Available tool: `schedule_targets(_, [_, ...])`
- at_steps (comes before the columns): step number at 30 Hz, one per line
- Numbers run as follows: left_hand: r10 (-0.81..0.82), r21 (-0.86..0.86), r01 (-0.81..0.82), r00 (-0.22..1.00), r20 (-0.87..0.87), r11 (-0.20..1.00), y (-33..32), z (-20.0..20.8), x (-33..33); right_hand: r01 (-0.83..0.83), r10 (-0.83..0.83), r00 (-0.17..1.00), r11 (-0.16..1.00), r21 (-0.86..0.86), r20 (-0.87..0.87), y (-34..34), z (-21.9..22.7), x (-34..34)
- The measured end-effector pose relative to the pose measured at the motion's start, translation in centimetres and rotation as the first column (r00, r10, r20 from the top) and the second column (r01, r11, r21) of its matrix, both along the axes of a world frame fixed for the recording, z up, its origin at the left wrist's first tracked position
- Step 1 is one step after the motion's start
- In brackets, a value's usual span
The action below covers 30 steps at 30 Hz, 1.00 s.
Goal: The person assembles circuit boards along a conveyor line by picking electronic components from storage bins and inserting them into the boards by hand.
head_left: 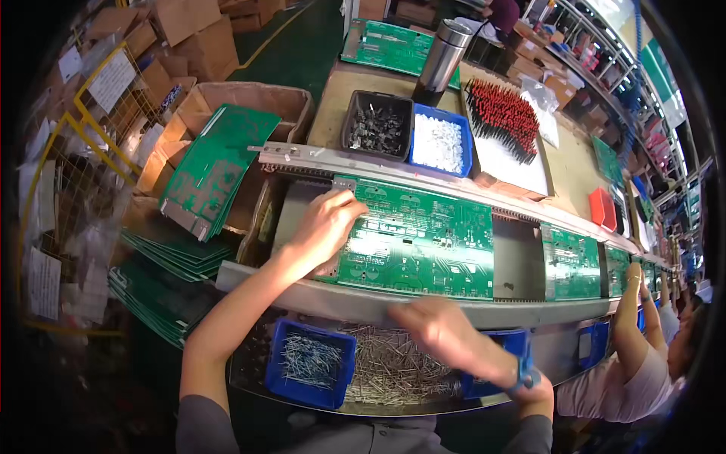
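A green circuit board [423, 242] lies in the rails of a conveyor line in front of me. My left hand [330, 223] is over the board's left end, fingers closed in a pinch against its surface; what they hold, if anything, is too small to make out. My right hand [442, 329], smeared by motion, hovers above loose thin wire-leaded parts [393, 363] in the tray along the near edge. Its fingers are blurred. Under my left forearm stands a blue bin [276, 378] of similar bluish leaded parts; another blue bin [484, 387] sits partly beneath my right wrist.
Beyond the rail [363, 163] stand a black bin [355, 144] of dark parts, a blue bin [467, 163] of white parts, red-topped components [503, 113] and a steel flask [445, 60]. Stacked boards [219, 163] lean in a carton at left. A co-worker [628, 371] works at right.
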<state>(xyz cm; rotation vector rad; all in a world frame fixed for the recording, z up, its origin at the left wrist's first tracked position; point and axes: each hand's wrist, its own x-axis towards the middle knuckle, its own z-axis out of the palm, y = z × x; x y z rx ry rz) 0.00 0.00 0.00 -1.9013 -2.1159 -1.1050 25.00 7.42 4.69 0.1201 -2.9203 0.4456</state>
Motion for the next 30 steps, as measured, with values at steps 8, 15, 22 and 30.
schedule_targets(8, [-0.01, 0.027, 0.014, 0.99, -0.144, 1.0, 1.4, -1.0, -0.8, -0.075, 0.076, 0.945, 0.997, -0.017, 0.319, -4.3, -1.7, 7.3])
schedule_targets(15, [-0.025, 0.07, 0.033, 0.993, -0.117, 0.997, 1.6, -1.3, -0.7, -0.093, 0.092, 0.923, 0.996, -0.017, 0.373, -4.9, -3.1, 8.2])
schedule_targets(22, [-0.005, 0.041, 0.009, 0.994, -0.112, 0.999, 1.5, -1.4, -0.6, -0.095, 0.119, 0.921, 0.992, -0.083, 0.371, -4.5, -2.3, 7.9])
schedule_targets(30, [0.037, -0.027, -0.037, 0.999, -0.022, 0.999, 0.5, -1.7, -0.4, -0.085, 0.136, 0.954, 0.977, -0.195, 0.266, -4.4, -1.7, 8.3])
